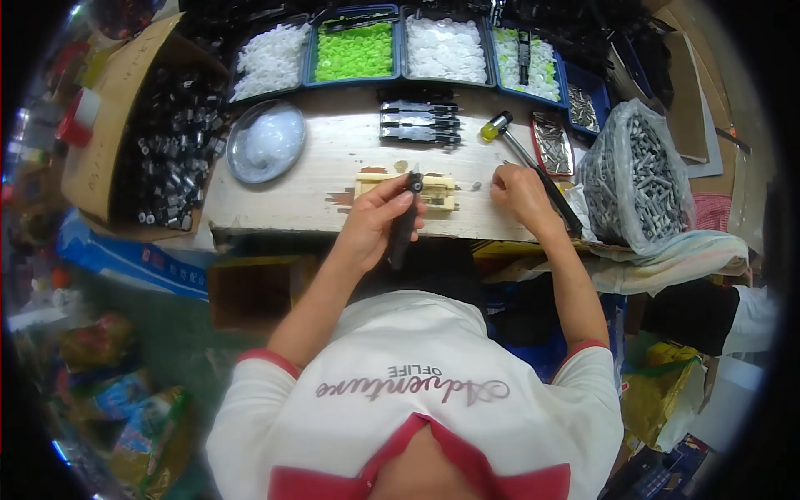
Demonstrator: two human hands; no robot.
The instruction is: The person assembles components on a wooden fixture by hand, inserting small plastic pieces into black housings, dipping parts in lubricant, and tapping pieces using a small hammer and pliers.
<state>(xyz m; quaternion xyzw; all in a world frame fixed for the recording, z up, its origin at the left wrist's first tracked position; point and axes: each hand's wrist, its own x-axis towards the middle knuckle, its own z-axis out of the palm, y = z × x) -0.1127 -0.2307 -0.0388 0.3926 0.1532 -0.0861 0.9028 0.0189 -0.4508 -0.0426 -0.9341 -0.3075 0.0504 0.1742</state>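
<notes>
My left hand (375, 218) is closed around a long black part (402, 233) with a round end. It holds this part over the front of a cream-coloured block fixture (446, 193). On the tabletop to the fixture's right, my right hand (522, 197) has its fingers curled down; whatever they hold, if anything, is hidden. A small grey piece (477, 186) lies just left of those fingers. Beyond the right hand, a hammer (518, 150) with a yellow-faced head lies slantwise. Several black and clear assembled pieces (419, 123) are lined up behind the fixture.
Blue trays of white (446, 52) and green caps (357, 52) line the back. At left are a round dish (237, 158) and a cardboard box (125, 125) of black parts. A red tray (552, 143) and a plastic bag of metal parts (637, 175) stand at right.
</notes>
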